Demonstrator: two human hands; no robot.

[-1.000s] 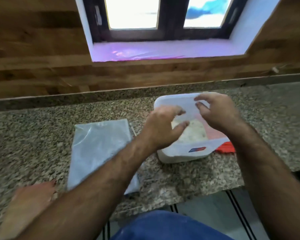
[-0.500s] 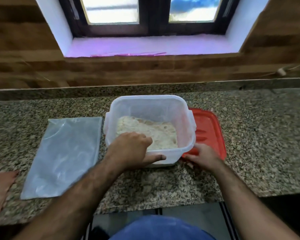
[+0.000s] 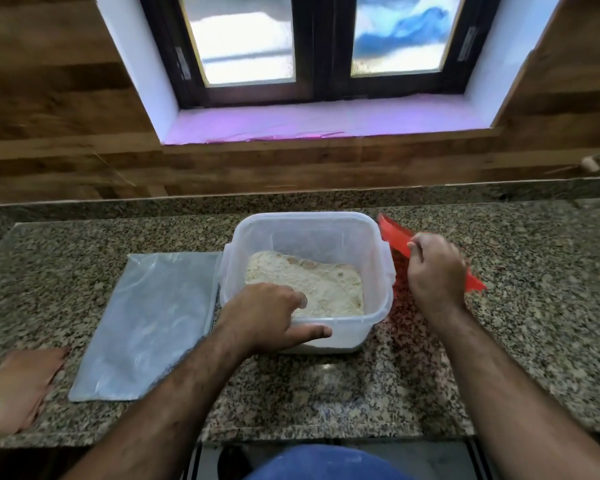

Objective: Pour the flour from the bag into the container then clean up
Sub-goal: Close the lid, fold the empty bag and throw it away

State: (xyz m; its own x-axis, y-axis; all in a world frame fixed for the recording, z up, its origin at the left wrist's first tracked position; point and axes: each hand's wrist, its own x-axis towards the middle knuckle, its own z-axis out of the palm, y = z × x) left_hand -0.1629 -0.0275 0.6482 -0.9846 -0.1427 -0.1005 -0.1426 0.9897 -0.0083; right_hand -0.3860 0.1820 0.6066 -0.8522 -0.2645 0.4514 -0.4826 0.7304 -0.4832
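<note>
Red lid point(image 3: 395, 237), translucent white container point(image 3: 312, 230), speckled grey-brown granite counter point(image 3: 534, 306).

I am standing in a home kitchen. A speckled granite countertop point(image 3: 499, 341) runs along a wall clad in wood-grain panels point(image 3: 66, 98), with a low granite upstand at the back. Above it a dark-framed window point(image 3: 321, 46) with frosted panes sits in a white recess. A clear plastic food container point(image 3: 309, 237) of flour point(image 3: 312, 285) (domestic storage ware) stands on the counter.
</note>
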